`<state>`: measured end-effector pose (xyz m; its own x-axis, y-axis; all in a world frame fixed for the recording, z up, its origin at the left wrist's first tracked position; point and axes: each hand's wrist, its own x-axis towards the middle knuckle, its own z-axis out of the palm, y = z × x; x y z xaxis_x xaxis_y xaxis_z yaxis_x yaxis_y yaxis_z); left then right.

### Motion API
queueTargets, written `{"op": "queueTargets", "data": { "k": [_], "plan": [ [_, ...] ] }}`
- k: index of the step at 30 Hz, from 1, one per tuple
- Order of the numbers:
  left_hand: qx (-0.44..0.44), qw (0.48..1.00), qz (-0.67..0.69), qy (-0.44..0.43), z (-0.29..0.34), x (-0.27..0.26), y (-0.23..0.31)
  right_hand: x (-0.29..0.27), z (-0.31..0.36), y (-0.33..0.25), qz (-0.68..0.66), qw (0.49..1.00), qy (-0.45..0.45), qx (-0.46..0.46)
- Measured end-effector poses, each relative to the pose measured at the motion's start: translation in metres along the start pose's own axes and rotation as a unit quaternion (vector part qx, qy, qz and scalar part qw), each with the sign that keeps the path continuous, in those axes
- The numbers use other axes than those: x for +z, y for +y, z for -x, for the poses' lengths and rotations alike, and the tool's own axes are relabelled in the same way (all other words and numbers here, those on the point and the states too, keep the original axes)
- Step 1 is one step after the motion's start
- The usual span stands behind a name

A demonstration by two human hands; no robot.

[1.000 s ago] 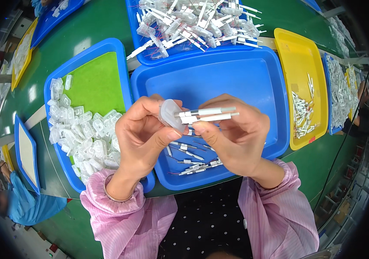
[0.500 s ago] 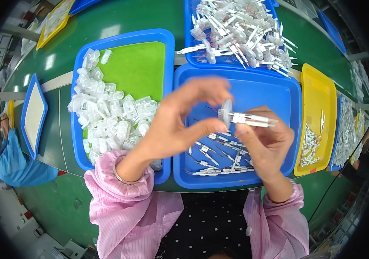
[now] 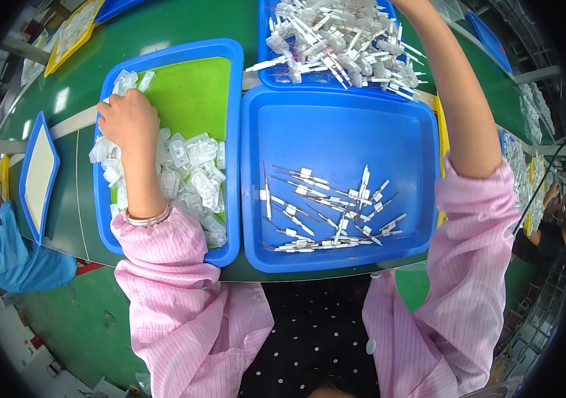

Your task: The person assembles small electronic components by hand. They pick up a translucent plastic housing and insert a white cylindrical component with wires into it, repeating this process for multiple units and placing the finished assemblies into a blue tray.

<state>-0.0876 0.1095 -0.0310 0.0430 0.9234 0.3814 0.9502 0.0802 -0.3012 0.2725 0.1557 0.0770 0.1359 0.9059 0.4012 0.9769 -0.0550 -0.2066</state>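
Observation:
My left hand (image 3: 129, 119) is over the left blue tray (image 3: 236, 152), back upward and fingers bent down among clear plastic housings (image 3: 183, 151). Its fingertips are mostly hidden, so whether it grips a housing cannot be told. My right forearm (image 3: 458, 99) stretches away to the top edge, beside the far blue tray (image 3: 266, 69) heaped with housings fitted with white connectors and thin wires. The right hand lies past the picture's edge. In the near blue tray (image 3: 336, 126), several white connector pieces with thin dark-red wires (image 3: 339, 212) lie scattered toward the front.
A yellow tray (image 3: 440, 126) is partly hidden behind my right arm. At the left stands a blue tray with a pale bottom (image 3: 39, 176). Another yellow tray (image 3: 74, 33) sits at the far left. A person in blue (image 3: 24, 252) is at the left.
My hands have parted from the assembled housing they held over the near tray. The left has moved left to the loose housings; the right has gone far forward, out of the picture.

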Motion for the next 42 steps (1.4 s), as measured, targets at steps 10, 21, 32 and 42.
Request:
{"op": "queueTargets", "data": {
  "k": [10,21,32,42],
  "plan": [
    [-0.045,0.999,-0.004,-0.031,0.003,0.000,-0.005,-0.016,0.083,-0.046,0.104,0.947,0.204,-0.225],
    [0.069,0.961,0.267,0.018,-0.006,0.004,-0.004,0.010,0.238,-0.081,-0.114,0.895,-0.383,-0.196],
    [0.025,0.260,0.915,-0.306,0.042,-0.085,0.044,-0.024,0.234,-0.062,-0.288,0.920,-0.264,-0.042],
    [0.062,0.209,0.892,-0.396,0.074,-0.089,0.077,-0.042,0.247,-0.081,-0.642,0.751,-0.005,0.156]
  ]
}}
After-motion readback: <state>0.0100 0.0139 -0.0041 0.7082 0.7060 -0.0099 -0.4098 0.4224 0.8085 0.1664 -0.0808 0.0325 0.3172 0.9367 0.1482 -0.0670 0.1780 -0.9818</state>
